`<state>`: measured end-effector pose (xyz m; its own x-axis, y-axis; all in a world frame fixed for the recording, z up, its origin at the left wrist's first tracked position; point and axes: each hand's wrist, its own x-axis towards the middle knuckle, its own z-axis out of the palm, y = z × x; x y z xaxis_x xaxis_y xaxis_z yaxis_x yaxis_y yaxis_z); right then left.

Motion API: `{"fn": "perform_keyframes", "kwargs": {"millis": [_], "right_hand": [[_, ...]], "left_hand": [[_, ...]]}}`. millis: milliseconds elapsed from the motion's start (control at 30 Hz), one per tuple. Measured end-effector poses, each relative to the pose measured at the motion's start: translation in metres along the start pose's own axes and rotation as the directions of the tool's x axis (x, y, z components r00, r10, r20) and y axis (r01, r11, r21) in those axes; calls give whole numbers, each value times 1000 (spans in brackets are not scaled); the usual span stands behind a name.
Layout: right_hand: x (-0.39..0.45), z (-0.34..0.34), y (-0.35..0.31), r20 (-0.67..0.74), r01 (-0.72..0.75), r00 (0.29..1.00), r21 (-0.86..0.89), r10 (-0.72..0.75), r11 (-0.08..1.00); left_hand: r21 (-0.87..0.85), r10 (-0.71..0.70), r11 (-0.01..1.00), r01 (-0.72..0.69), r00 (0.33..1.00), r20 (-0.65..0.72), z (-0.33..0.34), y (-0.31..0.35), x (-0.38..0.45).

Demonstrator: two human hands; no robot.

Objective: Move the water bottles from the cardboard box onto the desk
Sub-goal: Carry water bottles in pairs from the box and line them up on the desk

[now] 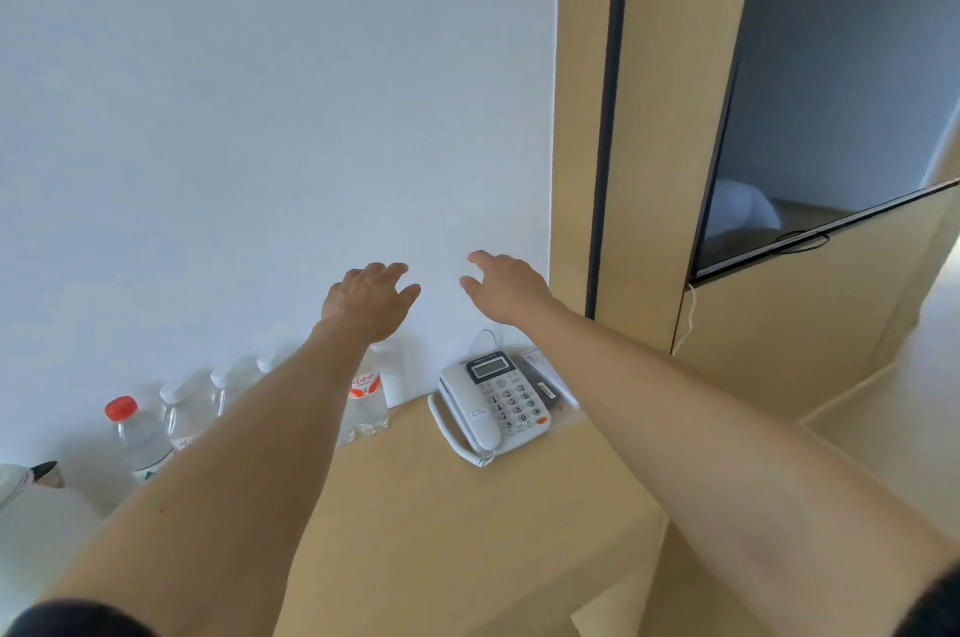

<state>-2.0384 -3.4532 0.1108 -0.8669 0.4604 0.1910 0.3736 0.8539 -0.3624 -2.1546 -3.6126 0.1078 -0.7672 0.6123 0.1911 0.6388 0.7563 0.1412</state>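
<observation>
Several clear water bottles stand in a row along the white wall on the wooden desk (441, 506). The red-capped bottle (136, 434) is at the left, white-capped bottles (182, 410) follow, and a bottle with a red-and-white label (368, 400) stands at the right end, partly behind my left forearm. My left hand (370, 298) hovers above that bottle, fingers loosely spread, holding nothing. My right hand (503, 285) is raised beside it, open and empty, above the telephone. The cardboard box is out of view.
A white desk telephone (496, 405) with a coiled cord sits on the desk right of the bottles, papers (545, 371) behind it. A wall-mounted dark screen (831, 91) hangs on the wood panel at right. A white kettle (21, 480) is at the far left edge.
</observation>
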Motion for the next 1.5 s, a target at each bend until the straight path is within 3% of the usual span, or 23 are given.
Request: {"fn": "perform_keyframes", "kwargs": {"millis": [233,567,733,833,1033,1167,1333,1500], "right_hand": [[-64,-64,95,-3,-123,992,-95,123,988],[-189,-153,231,-99,-411,911,-317,401,855],[-252,-175,296,-177,-581,814,-239,554,778],[-283,-188,334,-228,-693,718,-158,657,703],[-322,-218,410,-303,-889,416,62,857,453],[-319,-232,458,-317,-924,234,223,919,312],[-291,-244,507,-376,-935,186,215,908,280],[-273,-263,546,-453,-960,231,38,861,278]], "left_hand": [[-23,192,981,-192,981,12,11,146,-24],[-92,503,862,-499,863,37,40,359,-69],[-126,640,765,-631,767,44,51,454,-90],[-131,737,674,-727,675,46,63,509,-98],[-180,843,532,-827,537,25,89,609,-94],[-218,888,442,-870,458,-27,97,670,-77],[-248,913,386,-889,407,-39,104,733,-43],[-246,925,363,-899,379,-16,114,783,-8]]}}
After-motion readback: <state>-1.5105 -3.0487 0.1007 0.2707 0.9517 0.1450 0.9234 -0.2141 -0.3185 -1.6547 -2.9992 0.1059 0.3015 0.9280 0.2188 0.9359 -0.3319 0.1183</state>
